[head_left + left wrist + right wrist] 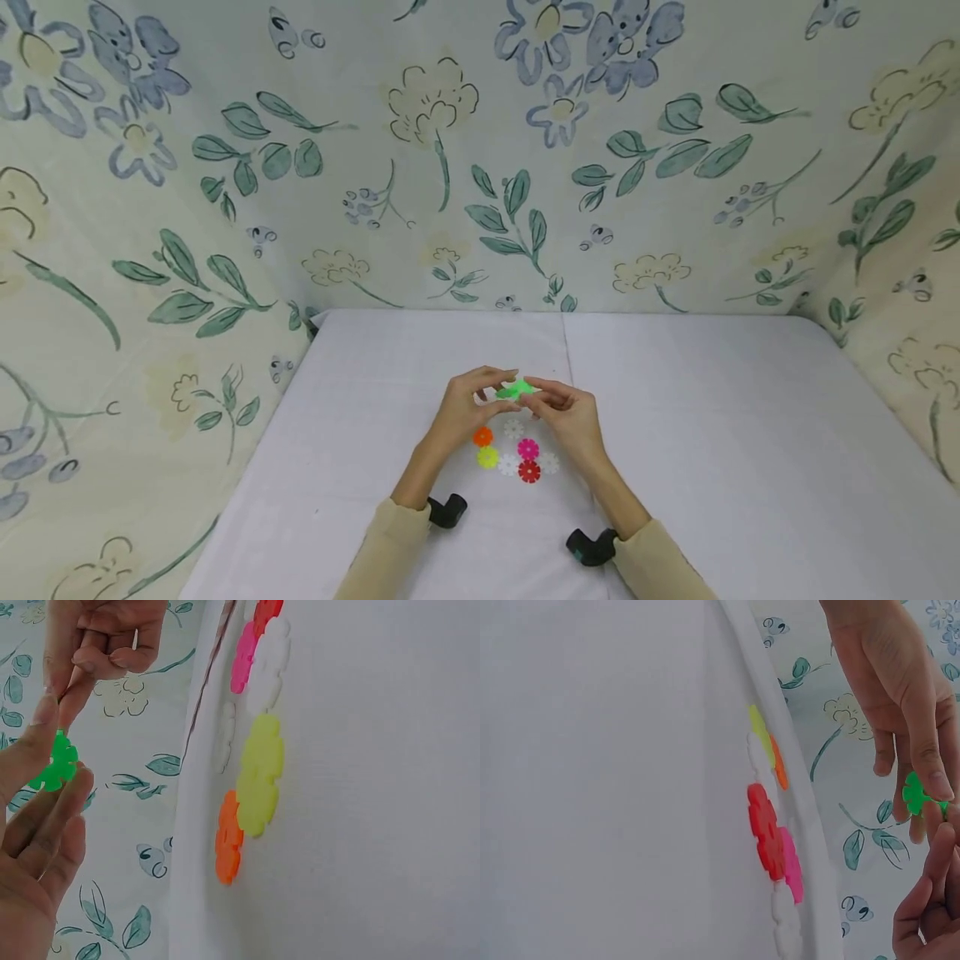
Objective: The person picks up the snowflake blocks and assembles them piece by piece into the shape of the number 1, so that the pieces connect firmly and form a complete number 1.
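Observation:
Held up over the table, a green flower-shaped plastic disc (516, 390) sits between the two hands. The left hand (465, 408) pinches it with thumb and fingers; its notched petals show in the left wrist view. From the other side the right hand (573, 417) pinches at its edge with thumb and forefinger, and those fingertips hide part of it. Whether a second green piece is joined there, I cannot tell. Below the hands lie loose discs of the same kind: orange (483, 437), yellow (487, 457), pink (528, 448), red (529, 472) and several whitish ones (508, 464).
A white cloth (712, 433) covers the table, with a crease running front to back near the middle. Flower-patterned fabric (517, 167) hangs behind and at both sides. Black wrist cameras (592, 547) sit by the beige sleeves (393, 542).

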Demonstrator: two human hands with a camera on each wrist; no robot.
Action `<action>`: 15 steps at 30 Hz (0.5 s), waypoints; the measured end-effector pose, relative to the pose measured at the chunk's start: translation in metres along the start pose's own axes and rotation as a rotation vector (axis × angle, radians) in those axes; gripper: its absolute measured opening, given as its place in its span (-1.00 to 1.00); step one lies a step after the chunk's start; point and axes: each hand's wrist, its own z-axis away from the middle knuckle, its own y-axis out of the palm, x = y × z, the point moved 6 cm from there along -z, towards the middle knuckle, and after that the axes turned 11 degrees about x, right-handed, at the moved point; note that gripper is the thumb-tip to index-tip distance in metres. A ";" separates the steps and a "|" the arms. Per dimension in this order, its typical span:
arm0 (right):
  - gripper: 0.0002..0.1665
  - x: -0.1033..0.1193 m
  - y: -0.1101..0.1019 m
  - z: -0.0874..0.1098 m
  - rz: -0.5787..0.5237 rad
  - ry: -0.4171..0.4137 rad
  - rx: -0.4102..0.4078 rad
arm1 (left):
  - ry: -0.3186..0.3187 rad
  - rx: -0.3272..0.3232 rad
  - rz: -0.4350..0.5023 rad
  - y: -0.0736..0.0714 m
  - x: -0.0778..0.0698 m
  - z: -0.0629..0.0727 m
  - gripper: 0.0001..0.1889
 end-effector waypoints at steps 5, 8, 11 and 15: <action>-0.64 -0.006 0.007 -0.001 -0.005 0.067 0.090 | -0.048 0.064 0.063 0.003 0.008 0.000 -0.63; -0.63 -0.011 0.008 -0.001 0.010 0.103 0.129 | -0.088 0.067 0.073 0.001 0.015 0.001 -0.67; -0.62 -0.018 0.008 -0.001 0.057 0.159 0.174 | -0.116 0.072 0.082 -0.002 0.020 0.003 -0.68; -0.60 -0.030 0.010 0.000 0.123 0.228 0.236 | -0.138 0.093 0.098 -0.004 0.028 0.005 -0.67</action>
